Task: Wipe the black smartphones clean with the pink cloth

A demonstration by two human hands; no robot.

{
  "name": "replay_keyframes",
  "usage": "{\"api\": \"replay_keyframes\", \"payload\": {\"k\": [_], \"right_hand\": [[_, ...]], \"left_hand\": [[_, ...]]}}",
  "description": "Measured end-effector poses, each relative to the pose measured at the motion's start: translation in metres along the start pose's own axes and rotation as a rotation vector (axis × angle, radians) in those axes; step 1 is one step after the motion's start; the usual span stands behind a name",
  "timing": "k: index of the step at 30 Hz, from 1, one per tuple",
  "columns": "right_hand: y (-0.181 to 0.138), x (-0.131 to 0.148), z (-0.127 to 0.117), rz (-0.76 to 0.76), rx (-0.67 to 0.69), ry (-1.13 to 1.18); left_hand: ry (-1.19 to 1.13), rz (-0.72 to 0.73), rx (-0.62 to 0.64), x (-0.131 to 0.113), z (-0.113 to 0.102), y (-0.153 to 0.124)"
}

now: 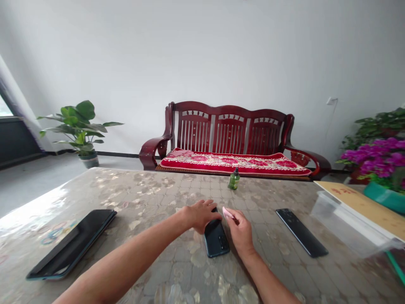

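Note:
A dark smartphone (217, 238) lies back up on the patterned tabletop (177, 270), its camera block near the end closest to me. My left hand (201, 214) reaches across its far end, thumb and fingers gripping around it and hiding that part. Just right of the phone is my right hand (240, 230), closed on a small pink cloth (227, 213) that pokes out between thumb and fingers. Whether the cloth touches the phone I cannot tell. Beyond both hands stands a small green bottle (234, 179) with a dark cap.
On the left lies a large black tablet-like device (74, 245), beside several coloured bands (57, 232). A second dark phone-shaped panel (300, 232) rests at right. Farther right are a clear plastic box (341, 228) under a tan board (363, 202) and a teal flowerpot (384, 196). A wooden bench (228, 131) stands behind.

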State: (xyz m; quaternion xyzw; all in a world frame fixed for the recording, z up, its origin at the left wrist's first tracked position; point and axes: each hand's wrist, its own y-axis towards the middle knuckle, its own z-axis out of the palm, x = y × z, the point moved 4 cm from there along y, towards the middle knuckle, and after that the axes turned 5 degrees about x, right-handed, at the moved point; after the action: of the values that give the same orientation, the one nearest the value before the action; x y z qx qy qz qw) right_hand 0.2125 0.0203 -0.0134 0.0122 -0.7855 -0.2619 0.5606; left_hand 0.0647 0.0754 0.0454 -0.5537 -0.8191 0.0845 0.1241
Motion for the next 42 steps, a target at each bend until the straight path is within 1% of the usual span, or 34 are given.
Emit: {"api": "replay_keyframes", "payload": {"k": [2, 5, 7, 9, 12, 14, 15, 16, 17, 19, 22, 25, 27, 29, 32, 34, 39, 42], "right_hand": [[0.0, 0.0, 0.0, 0.004, 0.002, 0.002], [0.0, 0.0, 0.0, 0.004, -0.004, 0.01], [0.0, -0.001, 0.0, 0.003, -0.011, 0.017], [0.001, 0.0, 0.0, -0.006, -0.016, 0.016], [0.001, 0.003, 0.001, -0.026, -0.015, 0.006], [0.001, 0.004, 0.001, -0.026, -0.003, 0.002], [0.001, 0.004, 0.002, -0.02, 0.008, -0.001], [0.001, 0.004, 0.003, -0.011, 0.024, -0.009], [0.001, 0.004, 0.004, -0.001, 0.045, -0.02], [0.001, 0.003, 0.006, 0.012, 0.092, -0.047], [0.001, 0.001, 0.008, 0.016, 0.15, -0.077], [0.005, -0.002, 0.011, 0.031, 0.163, -0.072], [0.008, -0.003, 0.013, 0.037, 0.158, -0.061], [0.011, -0.004, 0.015, 0.033, 0.159, -0.055], [0.01, 0.0, 0.016, -0.019, 0.161, -0.097], [0.005, 0.007, 0.015, -0.087, 0.186, -0.175], [-0.014, 0.031, 0.022, -0.26, 0.376, -0.44], [-0.026, 0.047, 0.026, -0.346, 0.464, -0.587]], "left_hand": [[-0.038, -0.042, -0.004, 0.009, 0.005, -0.003], [-0.159, -0.13, 0.003, 0.021, 0.014, -0.012], [-0.247, -0.217, -0.003, 0.026, 0.02, -0.021], [-0.296, -0.341, -0.04, 0.026, 0.024, -0.03], [-0.298, -0.548, -0.102, 0.016, 0.03, -0.042], [-0.286, -0.637, -0.132, 0.002, 0.034, -0.047], [-0.265, -0.682, -0.189, -0.006, 0.034, -0.05], [-0.255, -0.719, -0.225, -0.013, 0.035, -0.052], [-0.259, -0.726, -0.243, -0.021, 0.037, -0.053], [-0.307, -0.719, -0.274, -0.035, 0.039, -0.057], [-0.435, -0.633, -0.286, -0.049, 0.043, -0.065], [-0.565, -0.497, -0.322, -0.054, 0.051, -0.072], [-0.629, -0.403, -0.379, -0.055, 0.058, -0.075], [-0.666, -0.349, -0.438, -0.053, 0.066, -0.077], [-0.65, -0.313, -0.491, -0.054, 0.073, -0.077], [-0.596, -0.289, -0.5, -0.057, 0.073, -0.077], [-0.462, -0.268, -0.471, -0.066, 0.063, -0.078], [-0.413, -0.249, -0.453, -0.068, 0.058, -0.077]]}}
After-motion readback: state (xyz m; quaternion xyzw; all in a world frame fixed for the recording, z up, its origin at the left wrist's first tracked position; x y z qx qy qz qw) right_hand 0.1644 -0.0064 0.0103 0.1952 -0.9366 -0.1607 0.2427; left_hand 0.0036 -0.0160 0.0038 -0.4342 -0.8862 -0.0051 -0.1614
